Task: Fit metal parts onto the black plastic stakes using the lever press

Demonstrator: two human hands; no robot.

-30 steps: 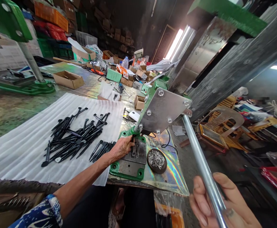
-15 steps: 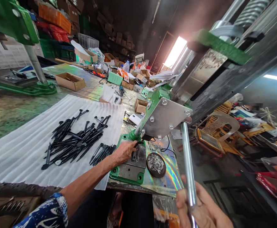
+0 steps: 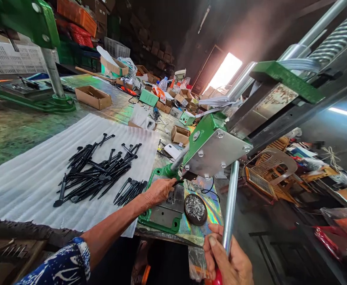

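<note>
My left hand (image 3: 161, 190) is closed on a slim black piece (image 3: 178, 183), its end showing past the fingers just under the head of a green hand press (image 3: 204, 144). Below that hand lies the press's metal base plate (image 3: 166, 215). My right hand (image 3: 228, 255) wraps round the press's steel lever (image 3: 230, 206), whose red end (image 3: 218, 277) shows below the fingers. Right of the base sits a round dark dish (image 3: 195, 209) full of small silvery pins. A small bundle of black pieces (image 3: 131, 192) rests left of my left hand.
A big heap of flat black pieces (image 3: 99, 172) covers part of a white foam sheet (image 3: 27, 182). A second green press (image 3: 54, 75) stands at the far left. Open cardboard boxes (image 3: 93, 97) and clutter sit farther back. Chairs (image 3: 265, 174) stand to the right.
The lever's lower end has swung left, and my right hand has come left with it. My left hand stays at the press with the black piece. The view has shifted a little.
</note>
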